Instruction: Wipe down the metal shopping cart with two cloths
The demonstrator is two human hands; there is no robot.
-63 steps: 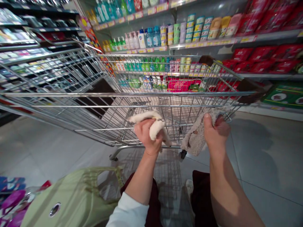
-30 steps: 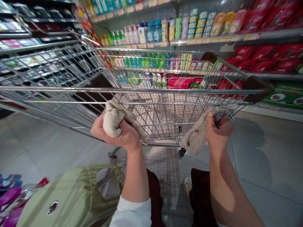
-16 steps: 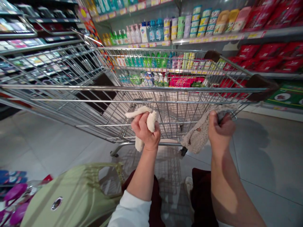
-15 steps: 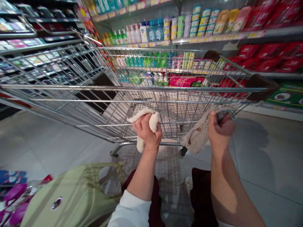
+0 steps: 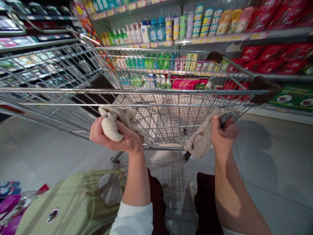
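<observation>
1. My left hand (image 5: 117, 137), left of centre in the frame, has its fingers clenched around a cream cloth (image 5: 114, 120) against the shopping cart (image 5: 156, 92).
2. My right hand (image 5: 223, 133), right of centre, pinches a speckled cloth (image 5: 201, 140) on the cart's wire.

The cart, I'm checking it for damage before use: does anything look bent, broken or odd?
Nothing looks bent or broken on the cart. The only oddity: two cloths against its near wire wall, a cream one in the left hand, a speckled one gripped by the right hand.
</observation>
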